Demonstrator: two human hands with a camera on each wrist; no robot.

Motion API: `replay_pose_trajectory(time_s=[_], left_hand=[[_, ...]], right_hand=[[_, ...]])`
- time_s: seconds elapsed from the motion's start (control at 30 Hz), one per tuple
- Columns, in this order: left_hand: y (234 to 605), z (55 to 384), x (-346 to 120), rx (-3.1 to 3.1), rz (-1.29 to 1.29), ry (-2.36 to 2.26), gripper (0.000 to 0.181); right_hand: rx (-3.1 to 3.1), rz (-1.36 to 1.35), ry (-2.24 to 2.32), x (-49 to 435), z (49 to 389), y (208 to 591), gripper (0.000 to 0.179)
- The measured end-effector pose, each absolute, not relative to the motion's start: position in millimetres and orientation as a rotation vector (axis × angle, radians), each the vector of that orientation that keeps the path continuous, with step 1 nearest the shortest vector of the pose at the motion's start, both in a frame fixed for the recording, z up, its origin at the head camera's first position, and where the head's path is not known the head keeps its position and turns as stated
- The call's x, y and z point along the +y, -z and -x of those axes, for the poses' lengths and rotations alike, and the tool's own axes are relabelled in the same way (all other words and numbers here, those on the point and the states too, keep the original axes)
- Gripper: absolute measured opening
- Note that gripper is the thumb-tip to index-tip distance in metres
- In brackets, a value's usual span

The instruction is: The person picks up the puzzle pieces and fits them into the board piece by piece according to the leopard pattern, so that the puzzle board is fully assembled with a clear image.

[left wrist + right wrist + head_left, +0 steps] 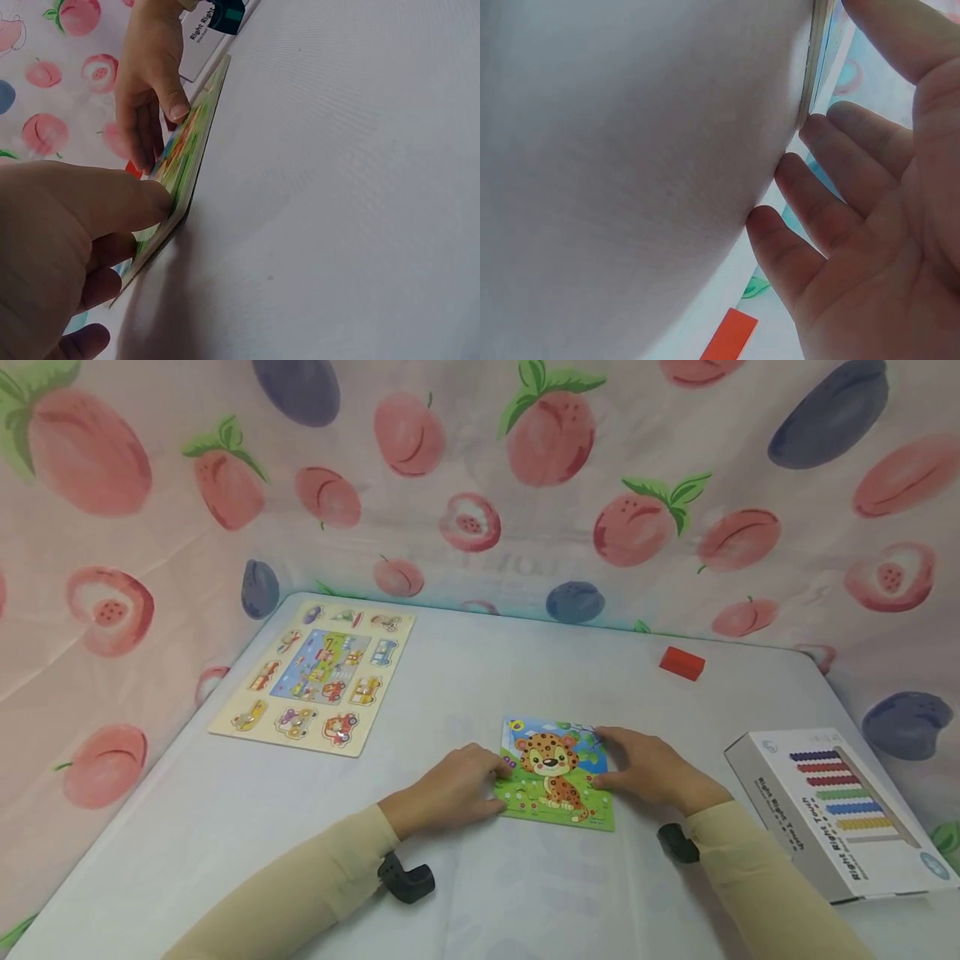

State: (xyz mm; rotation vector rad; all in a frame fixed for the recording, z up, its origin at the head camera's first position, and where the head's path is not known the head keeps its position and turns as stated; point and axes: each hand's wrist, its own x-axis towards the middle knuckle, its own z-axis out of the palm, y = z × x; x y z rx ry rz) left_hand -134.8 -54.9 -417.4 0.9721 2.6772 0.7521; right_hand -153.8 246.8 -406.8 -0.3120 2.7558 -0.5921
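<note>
A square leopard picture puzzle [555,777] lies flat in front of me, its spotted cub on green grass under blue sky. At its left edge is my left hand [453,785], thumb near the lower corner and fingertips right at the side. In the left wrist view the left thumb [127,201] overlaps the puzzle's green part [187,154]. My right hand [652,768] is at the right side, thumb by the edge and index finger at the upper corner. Seen from the right wrist, the right fingers [817,217] are spread and nearly straight, tips down by the table.
A wooden vehicle peg puzzle [285,739] lies at the back left. Toward the back right is a red block [682,663]. A white box [840,810] with coloured strips pictured on it stands beside my right forearm. A fruit-print cloth [480,460] hangs behind the table.
</note>
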Motion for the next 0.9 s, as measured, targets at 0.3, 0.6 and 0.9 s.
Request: replay_pose_trajectory(time_s=[0.3,0.6,0.9], left_hand=[[421,136,-49,2.682,-1.051,-0.755,0.037],[420,135,-43,2.678,-1.046,-0.765,0.035],[419,135,-39,2.689,-1.016,-0.766,0.033]], right_hand=[[2.755,0.322,0.591,248,154,406,0.084],[2.761,0.332,0.588,248,154,408,0.083],[2.759,0.334,0.596,249,154,409,0.083]])
